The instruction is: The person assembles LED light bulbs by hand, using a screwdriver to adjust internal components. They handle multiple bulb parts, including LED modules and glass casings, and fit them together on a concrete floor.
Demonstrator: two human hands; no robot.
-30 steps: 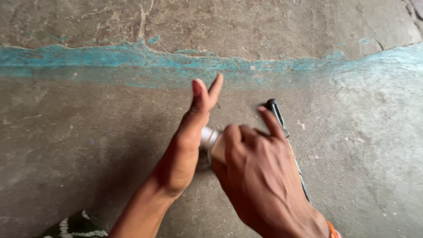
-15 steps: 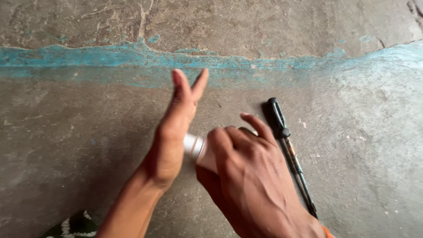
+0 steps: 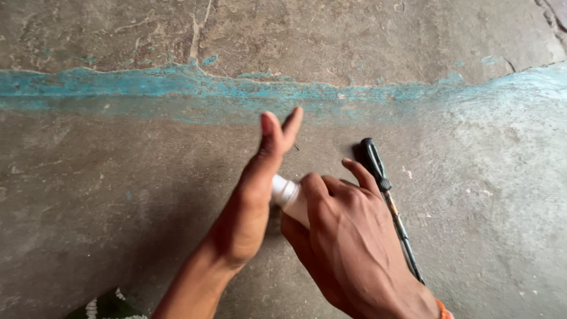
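Here, near the middle of the frame, two hands meet over a gray concrete floor. The right hand comes in from the lower right and is curled around a small white bottle. Its fingers wrap the body of the bottle, so only the top end of the bottle shows, poking out to the left. That end looks round and white, like a cap. I cannot tell what is inside the bottle, because the hand hides most of it and the part that shows is not see-through.

The left hand comes in from the bottom middle. It is flat and wide, with the fingers straight and pointing up toward the top of the frame. Its palm is pressed against the cap end of the bottle. It is not holding anything.

Just to the right of the right hand, a screwdriver lies on the floor. Its black handle is at the top, and its thin shaft runs down toward the lower right. One finger of the right hand reaches close to the handle, but I cannot tell if they touch.

A strip of blue paint runs across the upper part of the frame, from left to right. In the bottom left, a bit of dark cloth with white marks peeks in.
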